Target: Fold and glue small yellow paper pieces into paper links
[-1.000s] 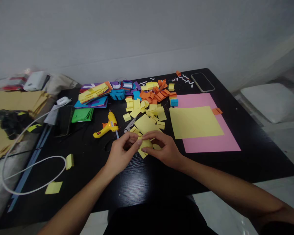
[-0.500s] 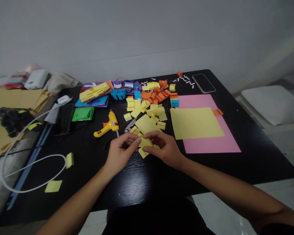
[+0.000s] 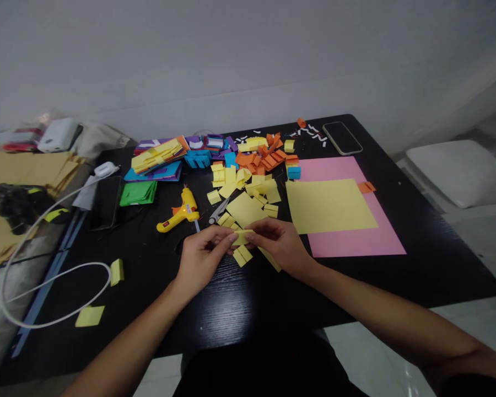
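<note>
Between my two hands is a small piece of yellow paper [image 3: 242, 237], held just above the table. My left hand [image 3: 204, 252] pinches its left end between thumb and fingers. On the other end, the thumb and fingers of my right hand [image 3: 281, 245] are closed. A folded yellow paper piece [image 3: 242, 256] lies right below the held one. Beyond my hands are a larger yellow sheet [image 3: 244, 208] and a pair of scissors [image 3: 220, 212], partly covered by paper. A yellow glue gun [image 3: 179, 210] rests to the left of them.
Folded orange pieces [image 3: 262, 160] and yellow scraps are heaped at the back. A yellow sheet [image 3: 333, 205] overlaps a pink sheet [image 3: 355, 246] at right. Green papers [image 3: 138, 193], a white cable [image 3: 58, 274] and a dark phone [image 3: 106, 202] lie left. Another phone [image 3: 342, 138] is at back right.
The yellow paper between my hands now shows as a narrower strip, folded or tilted. My right fingers have drawn in closer over it.
</note>
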A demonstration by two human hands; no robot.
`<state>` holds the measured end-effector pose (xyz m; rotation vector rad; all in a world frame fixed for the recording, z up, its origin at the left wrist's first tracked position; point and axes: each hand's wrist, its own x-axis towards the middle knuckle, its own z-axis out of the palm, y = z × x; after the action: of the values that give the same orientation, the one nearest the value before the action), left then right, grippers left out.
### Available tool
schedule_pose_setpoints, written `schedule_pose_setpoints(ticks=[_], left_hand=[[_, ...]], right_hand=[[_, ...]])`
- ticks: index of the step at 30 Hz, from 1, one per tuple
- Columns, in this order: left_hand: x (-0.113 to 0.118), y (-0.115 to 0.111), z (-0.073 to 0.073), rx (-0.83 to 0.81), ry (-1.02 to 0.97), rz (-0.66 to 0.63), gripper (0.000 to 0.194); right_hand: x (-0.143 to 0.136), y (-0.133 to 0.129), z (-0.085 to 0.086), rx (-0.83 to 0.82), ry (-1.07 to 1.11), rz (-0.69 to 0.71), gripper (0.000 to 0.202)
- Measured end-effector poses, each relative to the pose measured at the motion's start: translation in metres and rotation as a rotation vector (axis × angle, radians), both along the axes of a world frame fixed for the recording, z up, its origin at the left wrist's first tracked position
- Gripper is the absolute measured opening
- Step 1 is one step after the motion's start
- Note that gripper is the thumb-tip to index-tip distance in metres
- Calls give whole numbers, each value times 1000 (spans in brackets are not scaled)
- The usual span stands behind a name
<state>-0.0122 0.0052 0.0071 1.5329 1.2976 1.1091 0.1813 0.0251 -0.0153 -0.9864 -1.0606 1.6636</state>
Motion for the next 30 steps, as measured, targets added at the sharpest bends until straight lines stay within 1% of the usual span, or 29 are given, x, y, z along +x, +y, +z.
schedule_pose_setpoints(ticks=[6, 11, 14, 18, 21, 23, 27, 30], left_hand=[[1, -2, 1, 44, 69, 4, 11], [0, -4, 3, 78, 128, -5, 12], [-3, -3, 3, 92, 154, -7, 14], [-5, 0, 5, 192, 244, 16, 11], [-5, 1, 6, 296, 315, -13, 10], [-5, 1, 6, 336, 340, -42, 10], [-5, 0, 6, 360, 369, -111, 10], [-3, -3, 5, 369, 377, -131, 10]], right_hand=[[0, -2, 3, 34, -27, -18, 26], [-2, -5, 1, 112, -71, -54, 22], [-2, -5, 0, 121, -89, -67, 24], [-1, -4, -1, 111, -99, -70, 27], [-2, -4, -2, 104, -93, -58, 28], [-2, -5, -1, 101, -98, -35, 30], [-1, -5, 3, 102, -151, 14, 29], [-1, -6, 5, 64, -119, 33, 25]])
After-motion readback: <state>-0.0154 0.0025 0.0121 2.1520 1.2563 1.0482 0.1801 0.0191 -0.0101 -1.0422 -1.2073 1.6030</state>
